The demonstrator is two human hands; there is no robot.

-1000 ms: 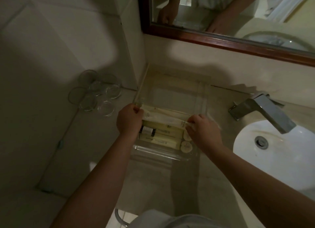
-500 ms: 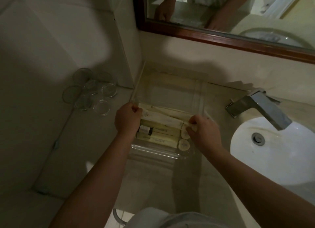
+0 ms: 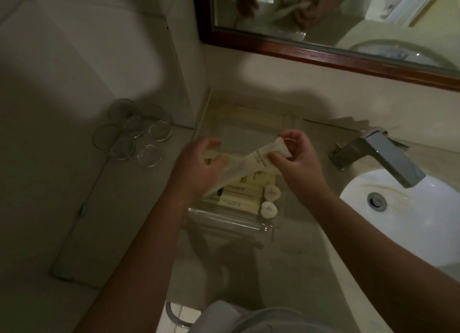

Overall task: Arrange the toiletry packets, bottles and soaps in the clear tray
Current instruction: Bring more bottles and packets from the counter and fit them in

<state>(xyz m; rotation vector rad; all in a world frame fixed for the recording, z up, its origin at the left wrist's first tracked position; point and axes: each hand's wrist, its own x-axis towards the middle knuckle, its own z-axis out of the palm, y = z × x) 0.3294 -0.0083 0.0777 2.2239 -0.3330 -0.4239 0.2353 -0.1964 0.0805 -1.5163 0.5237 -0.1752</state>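
With the left hand [image 3: 199,167] curled round its near end and the right hand [image 3: 297,164] pinching its far end, the long packet [image 3: 251,162] hangs tilted over the clear tray [image 3: 231,224]; next, I judge, it must be laid flat inside.

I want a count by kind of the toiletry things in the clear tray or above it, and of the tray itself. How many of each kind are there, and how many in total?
Round soaps: 2
Long packet: 1
Clear tray: 1
Cream bottles: partly covered by the packet, cannot be counted
Total counted: 4
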